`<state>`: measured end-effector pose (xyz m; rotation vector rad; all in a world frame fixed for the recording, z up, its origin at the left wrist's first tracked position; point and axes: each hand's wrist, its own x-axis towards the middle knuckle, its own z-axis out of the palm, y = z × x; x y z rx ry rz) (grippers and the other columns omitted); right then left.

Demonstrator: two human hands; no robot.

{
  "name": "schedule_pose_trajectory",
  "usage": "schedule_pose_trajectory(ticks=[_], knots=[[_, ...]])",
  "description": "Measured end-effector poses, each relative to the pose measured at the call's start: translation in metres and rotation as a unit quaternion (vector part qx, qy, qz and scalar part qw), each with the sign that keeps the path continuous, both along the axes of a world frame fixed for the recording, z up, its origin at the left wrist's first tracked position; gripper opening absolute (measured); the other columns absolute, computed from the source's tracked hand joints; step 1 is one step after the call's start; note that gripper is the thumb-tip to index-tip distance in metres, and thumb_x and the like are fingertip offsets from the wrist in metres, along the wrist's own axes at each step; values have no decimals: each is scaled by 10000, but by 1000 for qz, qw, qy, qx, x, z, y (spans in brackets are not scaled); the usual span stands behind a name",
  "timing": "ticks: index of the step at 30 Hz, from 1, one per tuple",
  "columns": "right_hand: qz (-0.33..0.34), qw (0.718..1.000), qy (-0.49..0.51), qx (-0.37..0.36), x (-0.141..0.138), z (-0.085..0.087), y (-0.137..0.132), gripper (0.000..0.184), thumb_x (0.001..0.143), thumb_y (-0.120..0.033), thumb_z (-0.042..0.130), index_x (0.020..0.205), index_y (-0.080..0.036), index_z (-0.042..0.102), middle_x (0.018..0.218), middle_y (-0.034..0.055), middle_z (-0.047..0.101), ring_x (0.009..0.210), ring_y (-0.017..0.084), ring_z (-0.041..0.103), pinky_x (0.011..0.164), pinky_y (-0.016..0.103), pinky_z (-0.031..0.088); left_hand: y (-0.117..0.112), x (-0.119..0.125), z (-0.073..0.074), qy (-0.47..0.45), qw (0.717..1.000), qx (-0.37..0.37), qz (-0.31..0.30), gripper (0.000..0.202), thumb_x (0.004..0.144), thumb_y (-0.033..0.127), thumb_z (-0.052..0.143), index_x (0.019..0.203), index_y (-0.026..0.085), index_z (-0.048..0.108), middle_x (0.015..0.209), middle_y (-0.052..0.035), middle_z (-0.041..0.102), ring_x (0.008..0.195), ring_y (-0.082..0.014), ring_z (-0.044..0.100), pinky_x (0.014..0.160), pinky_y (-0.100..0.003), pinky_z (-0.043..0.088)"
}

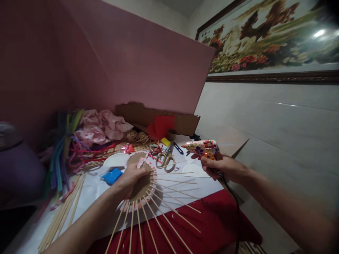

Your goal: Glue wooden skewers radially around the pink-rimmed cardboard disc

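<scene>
My left hand (135,176) grips a round cardboard disc (141,190) by its upper part, thumb on top. Pink patterned trim runs along the disc's edge, and several thin wooden sticks (164,201) fan out from it to the right and toward me. In my right hand (219,165) is a flower-patterned hot glue gun (202,147), its orange nozzle pointing left, apart from the disc. A dark cord hangs down from its handle. Scissors with gold-coloured handles (165,161) lie just beyond the disc. What the fingertips of my left hand touch underneath is hidden.
Loose sticks (63,208) lie at the left, near coloured pipe cleaners (57,155) and crumpled pink fabric (103,127). A blue packet (111,175) sits beside my left wrist. Behind are red paper (161,126) and a cardboard strip (185,123). Red cloth (212,218) covers the front edge.
</scene>
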<state>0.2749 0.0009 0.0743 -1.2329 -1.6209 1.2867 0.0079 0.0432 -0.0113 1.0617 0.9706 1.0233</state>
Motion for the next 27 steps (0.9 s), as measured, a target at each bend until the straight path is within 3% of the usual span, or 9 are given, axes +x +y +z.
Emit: schedule_pose_trajectory(ticks=[6,13,20,27], knots=[[94,975,-195,57,-37,8,14,269,654,-401,584,590,-143,538,423,-40,398,352,49,311,317,173,207,-4,3,1,0,999,10,-31,143,595,191,567,722,146,617,640,-44,646,542,-148,580,495,-227,423],[128,896,-365,220,-65,5,33,410,631,-442,587,393,-153,418,377,-50,293,362,35,227,367,201,149,-2,2,-3,3,998,18,-62,205,593,190,579,783,123,623,687,-57,650,575,-140,578,519,-218,412],[172,867,-426,194,-78,13,37,381,663,-439,540,446,-157,404,411,-50,310,368,39,241,367,203,172,-3,1,-2,-10,997,4,-80,196,606,218,588,779,128,604,663,-43,635,547,-132,566,511,-220,408],[172,881,-419,139,-73,15,39,374,662,-475,515,506,-144,436,472,-49,301,436,53,248,393,202,188,-3,-1,1,-24,992,-54,-114,356,644,436,553,811,124,588,668,-68,638,527,-138,573,465,-218,406]])
